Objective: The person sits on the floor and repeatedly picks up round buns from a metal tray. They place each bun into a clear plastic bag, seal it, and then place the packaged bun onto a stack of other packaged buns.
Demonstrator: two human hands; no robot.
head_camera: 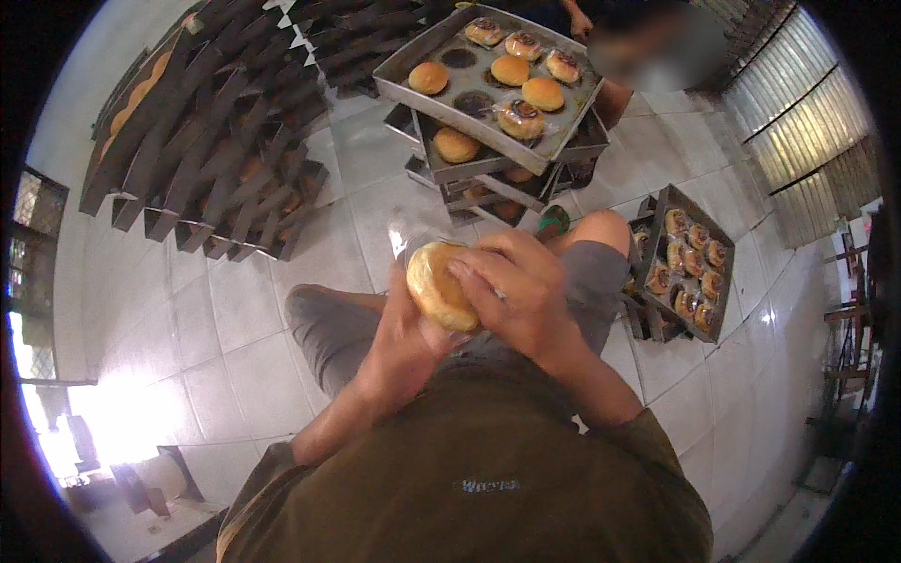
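Between my two hands, above my lap, is a round golden bread bun (442,285). A clear plastic bag (415,229) stretches beyond it and seems to lie around the bun. My left hand (412,327) supports the bun from the left and below. The fingers of my right hand (517,288) press on the bun's right side. In front of me a metal baking tray (450,105) tops a stack of trays. It holds several bare buns (428,77) and several buns in clear wrap with dark topping (521,119).
Many trays (204,141) stand stacked crosswise at the left. At the right, another tray (728,271) of wrapped buns rests on a lower stack. Beyond the front stack is another person, whose hand (581,27) is near the top tray. Pale tiles (243,310) cover the floor.
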